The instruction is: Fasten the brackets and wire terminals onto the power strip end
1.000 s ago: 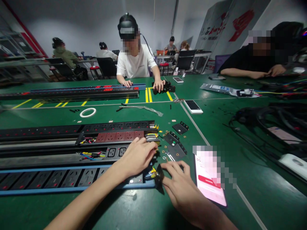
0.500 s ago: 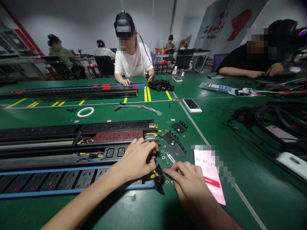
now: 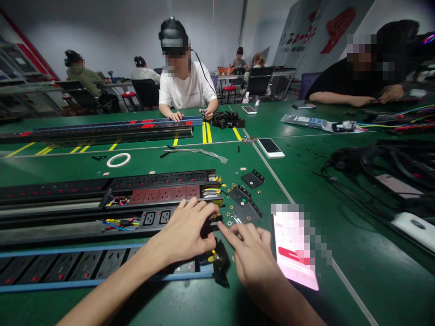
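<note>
Near left on the green worktop (image 3: pixel 190 303), four long power strips lie side by side, running in from the left, ends toward the middle. Black strip (image 3: pixel 157 218), second from the near edge: two pale-outlined sockets (image 3: pixel 148 218) show on its raised face, small red marks beside them; left of these, an open channel with blue, yellow and red wires (image 3: pixel 118 223) loose in it. Left hand (image 3: pixel 209 224) arches over its right end, palm down, fingers bent, thumb spread toward the near side; what the fingertips hold is hidden, so grip cannot be told. Right hand (image 3: pixel 226 228) comes from the near right, forefinger stretched to that same end, other fingers curled; cannot tell whether anything is pinched. Nearest, the blue-edged strip (image 3: pixel 113 264): wide black outlets, red dots, yellow-tipped wiring (image 3: pixel 212 256) at the end, a dark end piece (image 3: pixel 221 265) standing tilted there. Beyond the black strip, a maroon-socketed strip (image 3: pixel 165 194), wires at both ends of the maroon block; farthest of the four, an all-black strip (image 3: pixel 159 181). Right of the ends: dark angled brackets (image 3: pixel 253 179) with holes along one edge, brass-coloured rings (image 3: pixel 248 218), a silvery tool (image 3: pixel 235 218) partly behind the right hand. Lit phone (image 3: pixel 295 267) just right of it.
</note>
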Motion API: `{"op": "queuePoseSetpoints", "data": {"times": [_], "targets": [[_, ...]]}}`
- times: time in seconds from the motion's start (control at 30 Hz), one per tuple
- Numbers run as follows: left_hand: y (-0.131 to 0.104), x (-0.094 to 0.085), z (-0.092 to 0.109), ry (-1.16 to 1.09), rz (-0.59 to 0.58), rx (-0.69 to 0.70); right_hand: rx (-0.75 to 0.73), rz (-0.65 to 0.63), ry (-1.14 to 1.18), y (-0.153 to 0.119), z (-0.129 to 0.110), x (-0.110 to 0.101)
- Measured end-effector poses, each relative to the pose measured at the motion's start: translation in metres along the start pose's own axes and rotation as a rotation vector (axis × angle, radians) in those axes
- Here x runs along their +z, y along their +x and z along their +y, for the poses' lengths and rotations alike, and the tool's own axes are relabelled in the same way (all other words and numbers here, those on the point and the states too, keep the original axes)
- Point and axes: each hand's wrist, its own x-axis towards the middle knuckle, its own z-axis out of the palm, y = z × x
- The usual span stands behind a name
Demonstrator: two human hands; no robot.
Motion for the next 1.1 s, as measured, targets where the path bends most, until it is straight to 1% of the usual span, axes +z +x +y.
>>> {"op": "queuePoseSetpoints", "data": {"times": [0.2, 0.27, 0.33, 0.4, 0.5, 0.57, 0.63, 0.7, 0.77, 0.83, 0.9, 1.0, 1.1], "targets": [[-0.005, -0.002, -0.003, 0.113, 0.010, -0.052, -0.015, -0.099, 0.132, 0.013, -0.014, 0.004], [-0.008, -0.002, -0.003, 0.141, 0.007, -0.076, -0.020, -0.129, 0.142, 0.014, -0.015, 0.001], [-0.010, -0.002, -0.002, 0.151, 0.005, -0.088, -0.009, -0.133, 0.120, 0.015, -0.011, -0.005], [-0.011, -0.002, 0.000, 0.155, 0.006, -0.087, 0.037, -0.089, 0.083, 0.015, -0.003, -0.011], [-0.011, -0.005, -0.001, 0.153, 0.000, -0.095, 0.129, 0.026, 0.029, 0.014, 0.011, -0.021], [-0.014, -0.010, -0.005, 0.125, -0.023, -0.081, 0.121, 0.067, 0.011, 0.012, 0.018, -0.025], [-0.018, -0.017, -0.011, 0.049, -0.090, -0.007, 0.081, 0.066, -0.006, 0.011, 0.019, -0.025], [-0.024, -0.022, -0.017, -0.012, -0.125, 0.019, 0.055, 0.043, -0.032, 0.012, 0.016, -0.024], [-0.029, -0.024, -0.021, -0.021, -0.129, 0.036, 0.031, 0.002, -0.064, 0.014, 0.010, -0.021], [-0.032, -0.024, -0.022, -0.017, -0.129, 0.042, -0.009, -0.047, -0.098, 0.017, 0.003, -0.020], [-0.032, -0.023, -0.021, -0.017, -0.119, 0.044, -0.081, -0.097, -0.126, 0.022, -0.002, -0.020], [-0.030, -0.024, -0.019, -0.029, -0.106, 0.041, -0.188, -0.172, -0.136, 0.031, -0.005, -0.025], [-0.028, -0.025, -0.018, -0.037, -0.118, 0.032, -0.232, -0.270, -0.088, 0.043, -0.002, -0.034]]}}
